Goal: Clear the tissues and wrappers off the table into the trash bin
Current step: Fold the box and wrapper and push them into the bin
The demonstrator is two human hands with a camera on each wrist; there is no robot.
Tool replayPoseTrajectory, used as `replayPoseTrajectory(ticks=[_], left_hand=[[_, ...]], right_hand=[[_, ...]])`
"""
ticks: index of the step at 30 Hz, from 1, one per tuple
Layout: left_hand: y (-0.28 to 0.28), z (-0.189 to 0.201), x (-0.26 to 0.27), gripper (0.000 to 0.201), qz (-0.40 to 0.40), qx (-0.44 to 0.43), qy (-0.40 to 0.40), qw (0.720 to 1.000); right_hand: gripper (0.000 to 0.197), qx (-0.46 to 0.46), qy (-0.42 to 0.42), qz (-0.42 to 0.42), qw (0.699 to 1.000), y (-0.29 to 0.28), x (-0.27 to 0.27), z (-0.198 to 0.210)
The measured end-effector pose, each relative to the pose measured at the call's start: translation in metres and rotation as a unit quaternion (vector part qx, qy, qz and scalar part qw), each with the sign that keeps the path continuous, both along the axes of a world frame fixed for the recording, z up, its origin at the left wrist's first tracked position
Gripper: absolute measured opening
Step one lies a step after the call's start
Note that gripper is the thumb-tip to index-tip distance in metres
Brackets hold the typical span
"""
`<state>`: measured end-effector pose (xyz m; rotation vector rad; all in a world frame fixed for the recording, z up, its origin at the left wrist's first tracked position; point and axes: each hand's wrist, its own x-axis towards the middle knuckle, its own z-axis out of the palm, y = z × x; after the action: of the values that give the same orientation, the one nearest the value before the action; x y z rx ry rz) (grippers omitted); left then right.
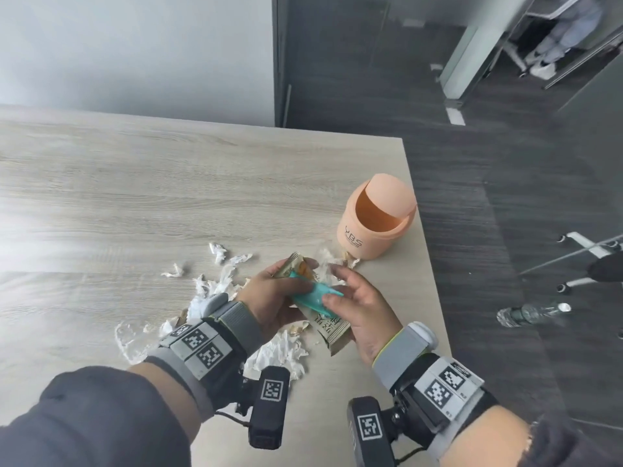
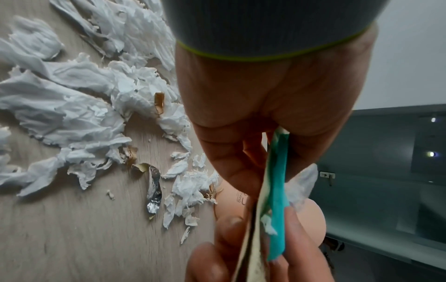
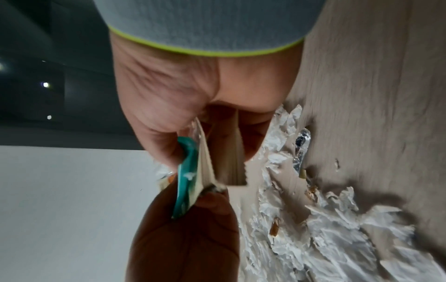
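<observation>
Both hands hold a small stack of wrappers above the wooden table (image 1: 168, 197): a teal wrapper (image 1: 317, 294) lying on beige printed wrappers (image 1: 332, 332). My left hand (image 1: 291, 276) grips the stack's far end. My right hand (image 1: 337, 288) pinches the near end, thumb on the teal one. The wrist views show the teal wrapper (image 2: 277, 190) (image 3: 185, 183) edge-on between the fingers. A peach swing-lid trash bin (image 1: 374, 217) stands upright just beyond the hands. Torn white tissues (image 1: 215, 288) (image 2: 72, 118) (image 3: 325, 238) and a foil scrap (image 2: 154, 188) litter the table below.
The table's right edge (image 1: 435, 298) runs close beside the bin and my right hand. Below it is dark floor with a plastic water bottle (image 1: 532, 313) and chair bases (image 1: 586, 261). A pale wall stands behind the table.
</observation>
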<state>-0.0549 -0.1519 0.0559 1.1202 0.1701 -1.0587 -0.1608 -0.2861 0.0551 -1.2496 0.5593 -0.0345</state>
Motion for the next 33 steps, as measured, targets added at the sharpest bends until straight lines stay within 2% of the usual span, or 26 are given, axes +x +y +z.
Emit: replayPoseTrajectory(ticks=[1, 5, 8, 11, 14, 17, 20, 24, 26, 28, 31, 33], left_hand=[[-0.002, -0.002, -0.001, 0.039, -0.005, 0.018, -0.001, 1.000], [-0.010, -0.004, -0.005, 0.011, -0.051, 0.097, -0.033, 0.993], [-0.016, -0.002, -0.008, 0.026, -0.069, 0.098, -0.028, 0.992], [-0.019, -0.002, -0.011, 0.042, -0.073, 0.092, -0.019, 0.993], [-0.028, -0.001, -0.016, 0.044, -0.109, 0.117, -0.077, 0.984], [-0.038, 0.001, -0.021, 0.035, -0.112, 0.105, -0.113, 0.982], [-0.043, 0.003, -0.022, 0.039, -0.098, 0.087, -0.077, 0.988], [-0.049, -0.002, -0.021, 0.011, -0.115, 0.133, -0.108, 0.978], [-0.052, -0.004, -0.021, 0.015, -0.130, 0.129, -0.112, 0.977], [-0.055, -0.005, -0.019, 0.021, -0.124, 0.113, -0.091, 0.982], [-0.062, -0.005, -0.017, 0.030, -0.150, 0.107, -0.092, 0.979], [-0.065, -0.006, -0.016, 0.030, -0.180, 0.127, -0.117, 0.968]], right_hand=[[0.039, -0.032, -0.003, -0.009, 0.999, -0.002, 0.000, -0.001], [0.023, -0.119, -0.009, -0.005, 0.993, -0.008, -0.002, -0.005], [0.031, -0.188, 0.010, 0.031, 0.982, -0.017, -0.007, -0.002], [0.035, -0.311, 0.021, 0.070, 0.947, -0.027, -0.010, 0.000], [0.034, -0.388, 0.007, 0.110, 0.915, -0.035, -0.013, -0.005], [0.027, -0.363, 0.043, 0.092, 0.926, -0.046, -0.011, -0.006], [0.021, -0.347, 0.069, 0.067, 0.933, -0.054, -0.007, -0.007], [0.019, -0.257, 0.080, 0.064, 0.961, -0.056, -0.007, -0.002], [0.030, -0.212, 0.053, 0.069, 0.973, -0.058, -0.008, 0.004], [0.033, -0.213, 0.052, 0.068, 0.973, -0.060, -0.010, 0.010], [0.022, -0.262, 0.067, 0.071, 0.960, -0.064, -0.012, 0.004], [0.012, -0.257, 0.089, 0.055, 0.961, -0.067, -0.010, 0.000]])
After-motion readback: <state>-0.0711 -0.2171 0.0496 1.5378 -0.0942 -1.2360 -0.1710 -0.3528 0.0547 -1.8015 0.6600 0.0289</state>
